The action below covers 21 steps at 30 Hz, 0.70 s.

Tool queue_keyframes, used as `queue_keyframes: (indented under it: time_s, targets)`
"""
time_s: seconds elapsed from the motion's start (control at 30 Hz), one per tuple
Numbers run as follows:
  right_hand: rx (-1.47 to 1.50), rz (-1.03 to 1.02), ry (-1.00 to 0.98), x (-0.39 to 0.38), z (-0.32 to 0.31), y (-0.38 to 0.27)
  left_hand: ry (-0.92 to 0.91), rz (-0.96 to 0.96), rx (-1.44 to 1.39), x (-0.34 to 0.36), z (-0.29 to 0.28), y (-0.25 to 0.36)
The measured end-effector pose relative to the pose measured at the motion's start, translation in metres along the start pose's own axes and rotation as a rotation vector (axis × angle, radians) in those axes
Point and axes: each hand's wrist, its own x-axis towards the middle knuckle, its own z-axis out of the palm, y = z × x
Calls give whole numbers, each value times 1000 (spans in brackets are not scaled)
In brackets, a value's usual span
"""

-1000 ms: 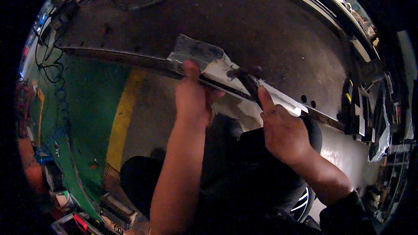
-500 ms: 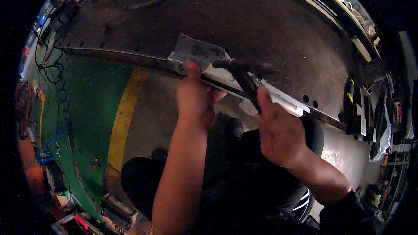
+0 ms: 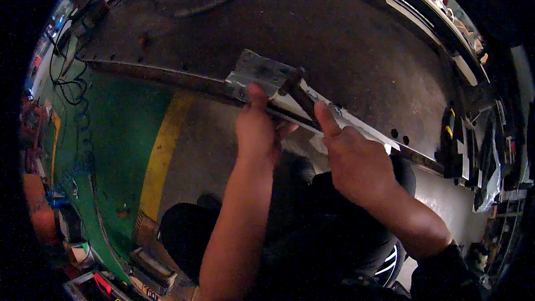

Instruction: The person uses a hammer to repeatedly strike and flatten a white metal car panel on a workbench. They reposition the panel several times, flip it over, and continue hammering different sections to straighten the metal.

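A bent grey metal plate (image 3: pixel 262 71) rests at the near edge of a dark workbench (image 3: pixel 356 50). My left hand (image 3: pixel 259 125) grips its near side, the thumb on top and the other fingers curled below the edge. In my right hand (image 3: pixel 359 159) is a dark hammer (image 3: pixel 304 101), held by the handle with the forefinger stretched along it. The hammer's head is at the plate's right end; whether they touch I cannot tell. A white strip (image 3: pixel 365 129) runs along the bench edge beneath the handle and right hand.
A blue tool with a grey hose (image 3: pixel 214 6) lies at the far left of the bench. Coiled cable (image 3: pixel 83 106) hangs left over the green floor (image 3: pixel 120 134), beside a yellow stripe (image 3: pixel 161 159). Long metal pieces (image 3: pixel 409 8) line the far right.
The plate and my left hand have shifted slightly right and nearer. My right hand has moved a little, and the hammer sits lower against the plate's end. The view has shifted slightly too.
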Motion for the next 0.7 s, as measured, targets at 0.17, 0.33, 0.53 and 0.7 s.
queue_keyframes:
  time_s: [0.17, 0.33, 0.53, 0.7]
  targets:
    - [32, -96, 234, -7, 6, 7, -4, 0, 19, -2, 6, 2]
    - [-4, 17, -4, 2, -7, 4, 9, -3, 16, -1, 1, 3]
    - [8, 22, 149, -32, 3, 18, 60, -35, 8, -3, 10, 0]
    - [95, 43, 48, -28, -4, 20, 70, -31, 35, -3, 6, 4]
